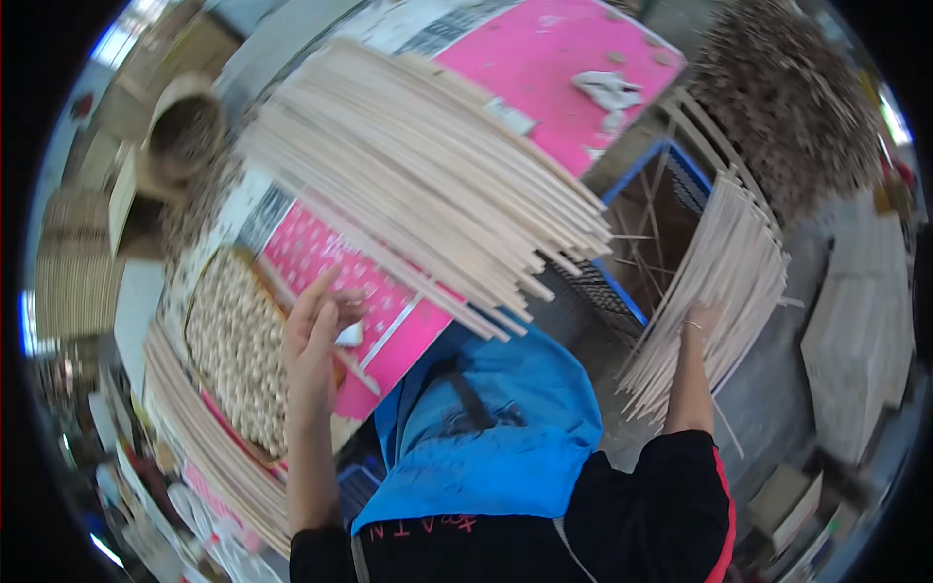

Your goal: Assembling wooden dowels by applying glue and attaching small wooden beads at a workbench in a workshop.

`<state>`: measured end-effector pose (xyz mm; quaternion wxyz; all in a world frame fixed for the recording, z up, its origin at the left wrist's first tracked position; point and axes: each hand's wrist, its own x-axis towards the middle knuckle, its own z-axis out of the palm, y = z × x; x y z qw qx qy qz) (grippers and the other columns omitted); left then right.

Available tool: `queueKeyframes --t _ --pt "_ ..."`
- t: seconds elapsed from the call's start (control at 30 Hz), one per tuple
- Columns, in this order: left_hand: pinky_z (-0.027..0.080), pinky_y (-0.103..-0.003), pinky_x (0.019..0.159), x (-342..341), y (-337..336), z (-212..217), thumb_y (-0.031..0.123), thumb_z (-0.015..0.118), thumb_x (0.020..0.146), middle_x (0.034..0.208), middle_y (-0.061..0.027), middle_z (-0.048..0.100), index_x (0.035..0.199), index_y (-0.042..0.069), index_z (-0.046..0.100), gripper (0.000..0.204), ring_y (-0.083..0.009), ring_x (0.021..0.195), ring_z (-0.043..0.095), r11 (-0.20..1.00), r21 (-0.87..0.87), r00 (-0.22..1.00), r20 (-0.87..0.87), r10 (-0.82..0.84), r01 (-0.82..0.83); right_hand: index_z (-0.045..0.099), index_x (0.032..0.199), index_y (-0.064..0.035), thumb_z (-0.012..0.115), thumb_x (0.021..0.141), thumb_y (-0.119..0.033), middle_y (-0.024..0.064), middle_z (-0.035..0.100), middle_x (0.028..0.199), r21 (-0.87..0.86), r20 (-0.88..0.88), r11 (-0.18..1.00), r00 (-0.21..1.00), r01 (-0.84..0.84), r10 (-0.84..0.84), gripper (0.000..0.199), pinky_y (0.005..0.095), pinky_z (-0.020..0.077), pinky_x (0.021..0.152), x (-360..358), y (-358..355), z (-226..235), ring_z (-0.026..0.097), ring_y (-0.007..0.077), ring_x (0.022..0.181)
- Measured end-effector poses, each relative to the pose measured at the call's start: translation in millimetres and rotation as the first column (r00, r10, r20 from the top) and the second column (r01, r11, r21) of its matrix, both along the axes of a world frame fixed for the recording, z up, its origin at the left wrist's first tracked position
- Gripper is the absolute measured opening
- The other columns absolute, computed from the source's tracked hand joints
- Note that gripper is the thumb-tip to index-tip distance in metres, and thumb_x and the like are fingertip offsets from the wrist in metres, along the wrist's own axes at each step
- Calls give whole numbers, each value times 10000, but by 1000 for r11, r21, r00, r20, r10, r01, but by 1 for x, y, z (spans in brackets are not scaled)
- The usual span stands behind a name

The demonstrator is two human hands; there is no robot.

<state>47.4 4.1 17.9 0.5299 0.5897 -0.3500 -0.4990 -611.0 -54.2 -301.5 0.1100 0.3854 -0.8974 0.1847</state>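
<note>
My left hand (319,335) is raised over the pink patterned sheet on the table, its fingers apart with nothing held. Close by it lies a tied bundle of pale round sticks (233,355), seen end-on. In front of me a wide stack of long pale wooden sticks (418,155) lies slanting across the table, some ends jutting past its edge. My right hand (705,316) reaches down onto a loose pile of similar sticks (729,262) at the right, beside a blue crate. Its fingers blur into the sticks, so their grip is unclear.
The blue-rimmed crate (680,160) has a few sticks across it. Beyond it stands a large bundle of thin brown sticks (787,97). A white crumpled cloth (607,90) rests on the pink table cover (544,49). More long sticks (209,437) lie at left.
</note>
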Motion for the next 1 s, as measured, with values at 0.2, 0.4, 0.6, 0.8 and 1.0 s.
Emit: queueKeyframes --t 0.2,0.4,0.6,0.8,1.0 --pt "511 -311 904 18 53 -5 127 486 1043 1101 -101 679 1398 13 524 375 -151 978 639 983 -28 983 -42 181 -182 648 1169 11 577 967 -29 115 663 1153 -711 382 564 444 -419 811 218 276 513 832 259 -72 227 646 154 936" --pt "523 -302 894 46 79 -13 133 501 1044 1104 -91 686 1374 16 558 355 -138 966 644 955 -62 956 9 293 -292 693 984 -56 682 865 -131 132 644 909 -305 234 208 139 -929 962 142 414 509 714 410 -58 247 638 326 805" --pt "519 -252 862 97 115 -22 117 516 1034 1070 -67 695 1337 19 591 327 -109 944 641 896 -122 865 234 444 -427 644 927 -46 684 871 -179 129 627 862 -126 126 213 198 -969 972 150 423 508 703 419 -71 231 630 317 776" --pt "516 -243 753 121 122 -32 38 615 940 1000 -40 698 1241 101 672 313 -101 851 641 938 -107 742 585 328 -330 636 1063 20 695 881 -120 29 594 796 -232 559 261 91 -937 824 237 259 471 654 408 -96 220 541 109 700" --pt "506 -402 777 128 87 -48 134 704 828 923 -77 636 984 101 705 160 -280 893 647 988 -62 384 916 112 -141 613 1124 -13 578 1008 -128 -43 503 830 -518 725 389 -149 -762 673 167 181 347 623 442 -76 291 415 21 706"
